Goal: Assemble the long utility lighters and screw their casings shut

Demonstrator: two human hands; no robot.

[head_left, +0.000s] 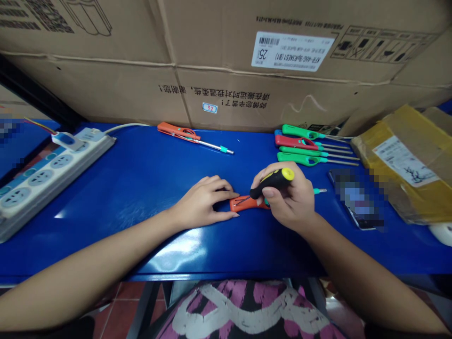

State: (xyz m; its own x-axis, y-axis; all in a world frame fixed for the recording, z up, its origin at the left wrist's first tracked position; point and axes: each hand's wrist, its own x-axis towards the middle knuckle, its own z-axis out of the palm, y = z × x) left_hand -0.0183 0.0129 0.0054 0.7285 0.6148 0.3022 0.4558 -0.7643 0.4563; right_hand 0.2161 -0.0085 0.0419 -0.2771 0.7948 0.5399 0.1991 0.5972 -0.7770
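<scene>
An orange long-nosed lighter [247, 203] lies on the blue table [141, 188] in front of me, its metal tip [320, 191] pointing right. My left hand [205, 202] pinches the lighter's left end between thumb and fingers. A black screwdriver with a yellow cap [273, 181] is gripped in my right hand [289, 197], and its tip points down at the lighter's body.
Another orange lighter [187, 135] lies at the back centre. Several green and red lighters [303, 146] lie at the back right. A white power strip [45, 174] is at the left, a phone [356, 197] and a taped parcel [406, 160] at the right. Cardboard boxes [226, 61] stand behind.
</scene>
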